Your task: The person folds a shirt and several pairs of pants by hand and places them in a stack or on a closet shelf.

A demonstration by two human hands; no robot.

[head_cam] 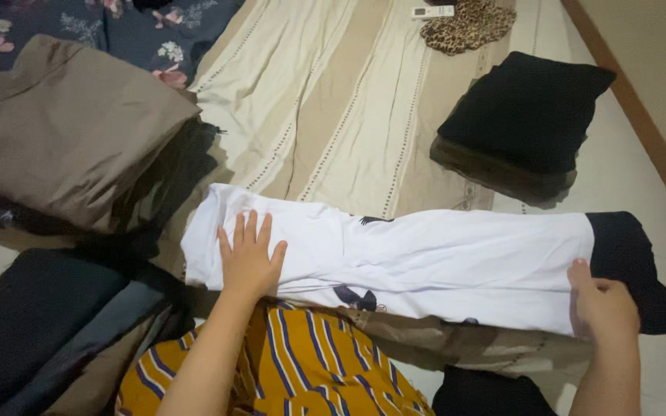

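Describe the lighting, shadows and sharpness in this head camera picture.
Head view: soft, dim indoor light with no glare; the white folded garment is brightest and keeps its creases. The black folded cloth stack loses detail in its darkness. Faint shadow lies under the left hand; the right hand looks slightly soft at the edges. Lines bend little.

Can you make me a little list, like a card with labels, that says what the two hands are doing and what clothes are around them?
left hand: flat, fingers spread, pressing on the white shirt
right hand: gripping the white shirt's edge by the dark sleeve
white shirt: folded into a long strip, lying across the striped sheet
far side: folded black pile, leopard-print cloth, white remote
left side: folded brown cloth, dark folded stack
nearest: yellow striped fabric
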